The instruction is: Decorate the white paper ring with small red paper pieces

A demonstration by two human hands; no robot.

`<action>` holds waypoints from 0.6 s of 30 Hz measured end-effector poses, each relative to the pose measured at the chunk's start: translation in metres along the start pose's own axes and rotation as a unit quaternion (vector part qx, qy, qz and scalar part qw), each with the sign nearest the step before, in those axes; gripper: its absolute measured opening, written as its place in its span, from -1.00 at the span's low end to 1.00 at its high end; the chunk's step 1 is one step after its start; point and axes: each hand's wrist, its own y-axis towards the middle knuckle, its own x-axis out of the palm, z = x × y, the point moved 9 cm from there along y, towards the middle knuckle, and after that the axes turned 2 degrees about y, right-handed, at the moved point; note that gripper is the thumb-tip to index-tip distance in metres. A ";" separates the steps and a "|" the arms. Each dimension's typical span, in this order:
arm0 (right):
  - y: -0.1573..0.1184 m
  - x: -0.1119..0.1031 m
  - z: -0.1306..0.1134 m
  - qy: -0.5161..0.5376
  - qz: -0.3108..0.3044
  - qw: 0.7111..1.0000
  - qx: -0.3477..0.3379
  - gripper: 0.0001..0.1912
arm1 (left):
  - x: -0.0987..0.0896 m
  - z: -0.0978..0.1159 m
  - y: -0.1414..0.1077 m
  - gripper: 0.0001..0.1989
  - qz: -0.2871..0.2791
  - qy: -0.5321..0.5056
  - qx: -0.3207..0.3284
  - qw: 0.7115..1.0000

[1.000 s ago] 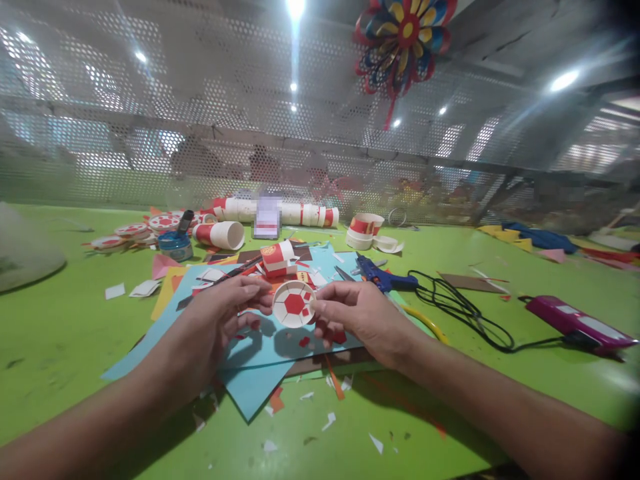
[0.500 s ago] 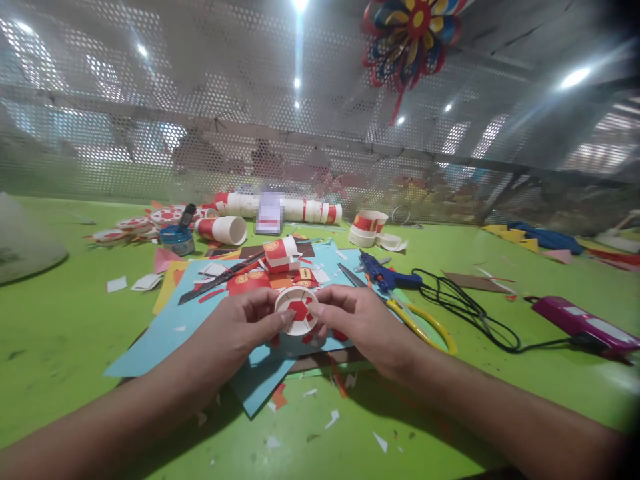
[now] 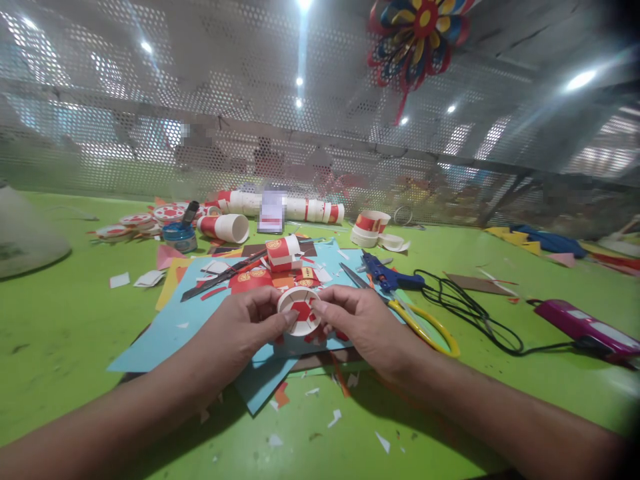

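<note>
Between both hands is a round white paper cup piece (image 3: 300,328) with red shapes inside it. My left hand (image 3: 245,323) grips its left rim, with the thumb reaching inside. My right hand (image 3: 357,323) pinches the right side, its thumb over the rim by a red piece. Behind them a cut red and white cup (image 3: 283,252) rests on red paper pieces. Blue paper sheets (image 3: 160,333) lie under the hands. Scissors with yellow handles (image 3: 430,327) and a blue glue gun (image 3: 395,278) are right of my right hand.
A long white cup tube (image 3: 297,209) and a phone (image 3: 271,211) are at the back. Left of them stands a blue jar (image 3: 180,237). White cup rings (image 3: 367,228) sit at the back right. A black cable (image 3: 480,320) leads to a magenta power strip (image 3: 585,327). Paper scraps lie in front.
The whole view has shifted slightly, so things appear a little further right. Both hands keep their hold on the cup piece, with hardly any change in their pose.
</note>
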 end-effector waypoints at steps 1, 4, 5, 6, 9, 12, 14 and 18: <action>0.000 0.000 0.000 -0.001 0.002 1.000 0.000 -0.83 | 0.000 0.001 0.000 -0.77 -0.001 -0.002 0.003 1.000; 0.001 0.000 0.001 -0.003 0.004 1.000 -0.001 -0.81 | 0.000 0.001 0.000 -0.77 -0.002 -0.003 0.008 1.000; 0.002 0.000 0.002 -0.004 0.003 1.000 -0.002 -0.80 | 0.000 0.000 0.000 -0.77 -0.002 0.002 0.006 1.000; 0.003 0.000 0.002 -0.006 0.000 1.000 -0.003 -0.79 | 0.000 -0.001 0.000 -0.76 0.000 0.009 0.005 1.000; 0.005 0.000 0.003 -0.012 -0.003 1.000 -0.005 -0.78 | -0.001 -0.002 0.001 -0.71 -0.002 0.030 0.009 0.999; 0.004 -0.001 0.003 -0.018 0.001 1.000 -0.006 -0.79 | 0.000 -0.002 0.001 -0.69 -0.004 0.036 0.015 0.999; 0.003 -0.001 0.004 -0.024 0.001 1.000 -0.003 -0.80 | 0.000 0.000 0.001 -0.69 0.000 0.037 0.015 0.999; 0.003 -0.001 0.006 -0.026 0.007 1.000 0.001 -0.84 | 0.000 0.003 -0.001 -0.71 0.013 0.037 0.010 0.999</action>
